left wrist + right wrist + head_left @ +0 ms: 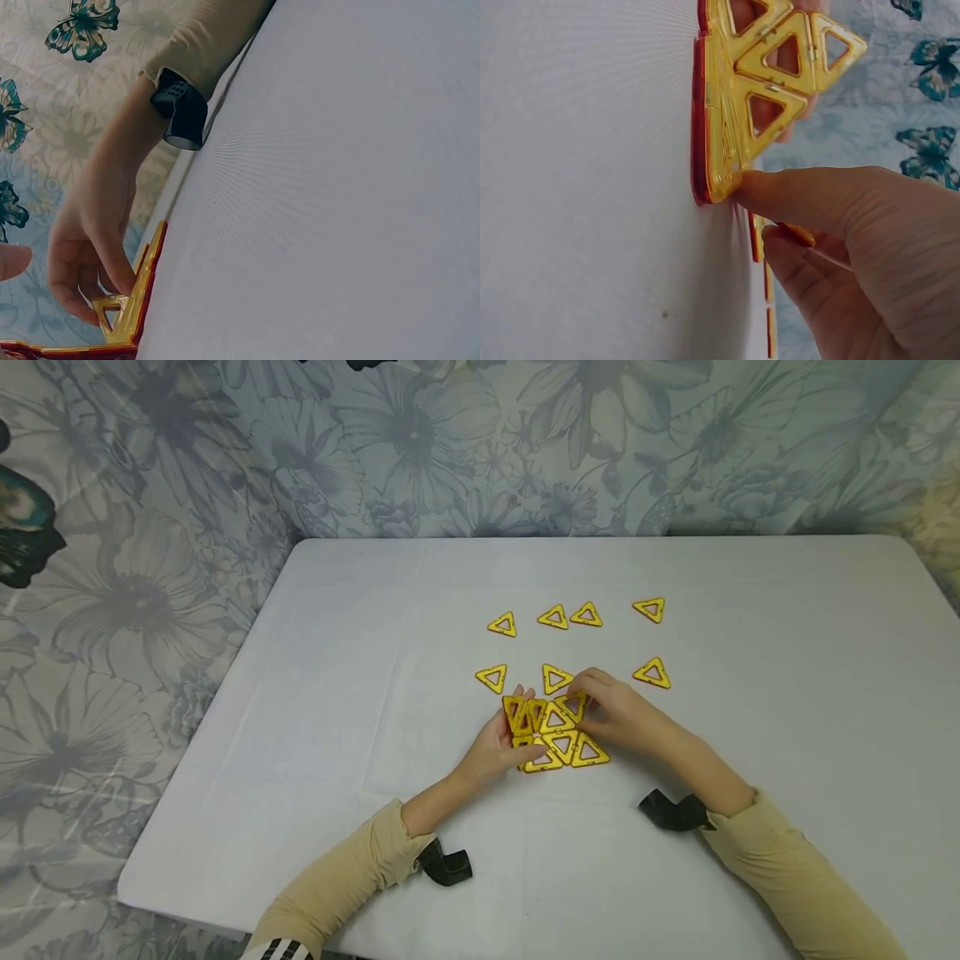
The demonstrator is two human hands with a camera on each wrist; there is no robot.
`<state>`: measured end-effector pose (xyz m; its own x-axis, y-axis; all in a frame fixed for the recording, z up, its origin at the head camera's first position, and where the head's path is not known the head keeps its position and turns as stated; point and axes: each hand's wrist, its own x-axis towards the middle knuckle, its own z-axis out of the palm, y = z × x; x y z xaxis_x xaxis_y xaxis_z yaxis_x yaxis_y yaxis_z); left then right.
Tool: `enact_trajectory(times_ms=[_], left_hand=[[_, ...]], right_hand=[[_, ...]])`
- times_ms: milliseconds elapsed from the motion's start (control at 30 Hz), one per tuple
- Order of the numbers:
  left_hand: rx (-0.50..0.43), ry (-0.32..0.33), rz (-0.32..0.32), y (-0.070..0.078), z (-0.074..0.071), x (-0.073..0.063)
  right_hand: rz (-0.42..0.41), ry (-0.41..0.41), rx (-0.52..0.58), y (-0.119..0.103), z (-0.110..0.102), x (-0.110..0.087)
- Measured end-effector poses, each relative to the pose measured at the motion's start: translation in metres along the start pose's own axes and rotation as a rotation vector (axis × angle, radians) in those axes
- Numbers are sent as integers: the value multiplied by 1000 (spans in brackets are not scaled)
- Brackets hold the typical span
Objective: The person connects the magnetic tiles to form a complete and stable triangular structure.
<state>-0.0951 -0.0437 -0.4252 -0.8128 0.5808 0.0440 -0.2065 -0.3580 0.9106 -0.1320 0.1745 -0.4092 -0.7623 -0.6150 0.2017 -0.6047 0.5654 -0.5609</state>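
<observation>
Yellow see-through triangular magnetic tiles are joined edge to edge in a patch (pixel 596 760) close over the white table. Its left end is folded upward. My left hand (pixel 487 752) grips that end, fingers behind the raised tiles and thumb across a lower front tile. At the upper right edge, my right hand (pixel 618 714) pinches a triangular tile between thumb and fingers. In the right wrist view, the right thumb presses a corner of the joined tiles (pixel 718 120), whose edges look red from the side. The left wrist view shows the right hand (pixel 94 217) from across the patch.
Several loose triangular tiles lie flat beyond the hands in two rough rows, one tile (pixel 547 679) right beside the patch and another tile (pixel 663 673) farther right. Black wrist mounts (pixel 447 867) sit at both cuffs. A flowered wall covering (pixel 420 443) borders the table (pixel 337 693).
</observation>
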Motion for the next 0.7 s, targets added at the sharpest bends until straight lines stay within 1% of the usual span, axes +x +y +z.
enact_trajectory(times_ms=[267, 500, 700], left_hand=[[13, 0, 3, -1, 0, 0], [32, -1, 11, -2, -1, 0], [16, 2, 4, 0, 1, 0]], right_hand=[[-12, -9, 0, -1, -1, 0], [-23, -20, 24, -6, -2, 2], [-40, 6, 40, -8, -2, 1]])
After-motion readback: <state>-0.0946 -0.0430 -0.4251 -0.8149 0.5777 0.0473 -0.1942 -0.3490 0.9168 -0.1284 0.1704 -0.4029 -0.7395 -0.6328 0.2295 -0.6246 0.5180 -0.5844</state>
